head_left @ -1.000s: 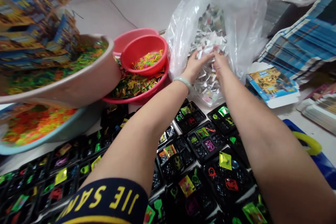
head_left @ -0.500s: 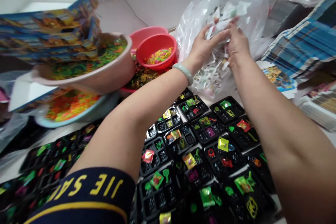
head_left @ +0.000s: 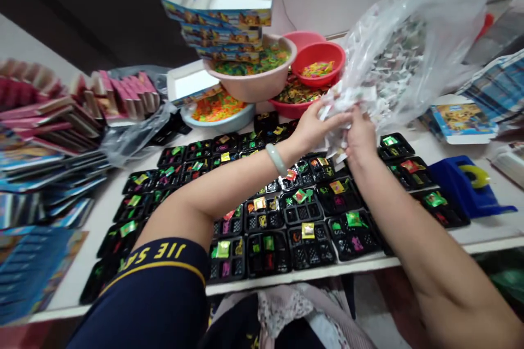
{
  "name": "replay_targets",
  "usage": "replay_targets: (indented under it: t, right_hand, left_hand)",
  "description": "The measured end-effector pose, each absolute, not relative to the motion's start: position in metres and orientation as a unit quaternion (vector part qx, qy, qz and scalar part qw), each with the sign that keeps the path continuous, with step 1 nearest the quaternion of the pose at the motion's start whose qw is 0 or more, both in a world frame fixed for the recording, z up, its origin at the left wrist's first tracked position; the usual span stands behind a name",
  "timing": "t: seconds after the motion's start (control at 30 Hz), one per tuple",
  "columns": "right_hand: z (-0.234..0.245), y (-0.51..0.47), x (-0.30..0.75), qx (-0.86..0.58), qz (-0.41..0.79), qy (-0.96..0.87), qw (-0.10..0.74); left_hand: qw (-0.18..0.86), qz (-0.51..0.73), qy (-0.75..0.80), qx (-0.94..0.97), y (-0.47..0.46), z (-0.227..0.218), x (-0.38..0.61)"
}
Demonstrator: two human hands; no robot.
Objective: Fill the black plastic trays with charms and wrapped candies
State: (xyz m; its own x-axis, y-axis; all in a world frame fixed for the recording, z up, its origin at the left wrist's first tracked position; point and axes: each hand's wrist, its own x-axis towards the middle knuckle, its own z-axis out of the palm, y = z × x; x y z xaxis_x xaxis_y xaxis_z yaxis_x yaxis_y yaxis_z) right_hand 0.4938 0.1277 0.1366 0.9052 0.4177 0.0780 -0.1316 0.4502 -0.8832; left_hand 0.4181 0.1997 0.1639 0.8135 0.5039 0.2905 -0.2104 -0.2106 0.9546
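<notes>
My left hand, with a pale bangle on its wrist, and my right hand are closed together round a bunch of small white printed pieces. Whether these are paper slips or flat packets I cannot tell. Some stick out above and below my fingers. Behind my hands stands an open clear plastic bag with many more such pieces inside. Below my arms lie rows of black compartment trays, holding small shiny packets and coloured plastic bits. My forearms hide some trays.
Several open printed boxes are stacked on a pale basin. A blue basin and a red bowl hold coloured pieces. A blue tape dispenser sits at right. Pink-edged boxes lie left.
Both hands have come out of the plastic bag and back over the trays, carrying the bunch of white pieces. The view has swung left and takes in the table's front edge.
</notes>
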Motion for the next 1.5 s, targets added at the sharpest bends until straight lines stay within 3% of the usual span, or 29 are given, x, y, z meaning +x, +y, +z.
replay_targets:
  t: [0.2, 0.47, 0.9, 1.23, 1.5]
  right_hand:
    - [0.101, 0.124, 0.386, -0.543, 0.241, -0.088, 0.8]
    - [0.071, 0.109, 0.325, -0.57, 0.309, -0.079, 0.758]
    - [0.091, 0.176, 0.299, -0.558, 0.341, -0.121, 0.747]
    - [0.07, 0.236, 0.289, -0.559, 0.378, -0.15, 0.722]
    - [0.069, 0.226, 0.331, -0.583, 0.402, -0.14, 0.692]
  left_hand:
    - [0.623, 0.271, 0.218, 0.701, 0.186, 0.131, 0.308]
    - [0.658, 0.267, 0.279, 0.646, 0.179, 0.087, 0.239]
    - [0.665, 0.302, 0.292, 0.617, 0.236, 0.108, 0.2]
    - [0.677, 0.298, 0.316, 0.594, 0.295, 0.092, 0.181]
    - [0.697, 0.259, 0.276, 0.609, 0.302, 0.085, 0.211]
